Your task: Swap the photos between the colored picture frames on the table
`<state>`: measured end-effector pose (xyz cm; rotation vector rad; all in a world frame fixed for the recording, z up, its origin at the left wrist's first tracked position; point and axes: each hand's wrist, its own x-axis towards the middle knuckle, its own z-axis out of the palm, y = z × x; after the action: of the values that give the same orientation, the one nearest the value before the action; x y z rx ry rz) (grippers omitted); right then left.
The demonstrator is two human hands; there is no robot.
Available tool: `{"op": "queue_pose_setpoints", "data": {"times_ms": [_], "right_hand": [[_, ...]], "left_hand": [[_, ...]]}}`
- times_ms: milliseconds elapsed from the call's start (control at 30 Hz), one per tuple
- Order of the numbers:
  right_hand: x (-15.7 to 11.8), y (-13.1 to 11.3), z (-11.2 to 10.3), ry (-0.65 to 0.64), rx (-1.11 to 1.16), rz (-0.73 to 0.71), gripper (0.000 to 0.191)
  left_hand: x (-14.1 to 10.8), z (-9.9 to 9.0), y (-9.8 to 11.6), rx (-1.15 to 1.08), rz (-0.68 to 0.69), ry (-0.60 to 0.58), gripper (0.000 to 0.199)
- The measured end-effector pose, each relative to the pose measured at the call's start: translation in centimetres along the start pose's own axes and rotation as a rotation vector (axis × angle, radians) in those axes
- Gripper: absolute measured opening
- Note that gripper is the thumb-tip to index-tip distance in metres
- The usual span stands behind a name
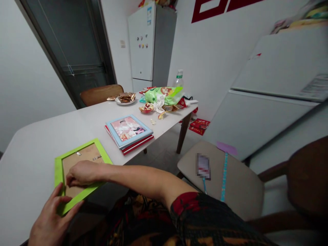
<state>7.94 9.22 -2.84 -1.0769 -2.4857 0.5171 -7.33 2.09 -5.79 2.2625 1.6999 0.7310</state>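
A lime-green picture frame lies back side up at the near edge of the white table, its brown backing board showing. Small metal clips are visible on that board. My left hand grips the frame's near left corner, thumb and fingers on the green border. Over the backing board, my right hand is closed, its fingertips pressed down near the left inner edge; whatever it may pinch is hidden beneath the fingers. Farther along the table rests a light-blue picture frame on top of red-edged ones.
Beyond the frames on the table are a pomegranate piece, a green snack bag, a plastic bottle and a plate of wrapped snacks. At right, a chair seat holds a lanyard card and a blue strip.
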Motion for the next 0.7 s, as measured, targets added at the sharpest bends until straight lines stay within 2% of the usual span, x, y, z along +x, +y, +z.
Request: {"op": "queue_pose_setpoints", "data": {"times_ms": [100,233,500,700], "right_hand": [[0.3,-0.5,-0.2,-0.063,-0.1,0.004,0.014],[1.3,-1.1,0.1,-0.083,-0.165,0.138,0.02],[2.2,-1.7,1.3,-0.026,-0.173,0.304,0.023],[2.4,-2.4,2.1,0.006,-0.189,0.334,0.023]], "left_hand": [[0.1,0.0,0.2,0.012,-0.004,-0.011,0.036],[0.2,0.1,0.0,-0.004,0.063,0.025,0.035],[0.1,0.4,-0.6,-0.05,0.121,0.049,0.025],[-0.4,0.1,-0.2,-0.096,0.105,0.041,0.017]]}}
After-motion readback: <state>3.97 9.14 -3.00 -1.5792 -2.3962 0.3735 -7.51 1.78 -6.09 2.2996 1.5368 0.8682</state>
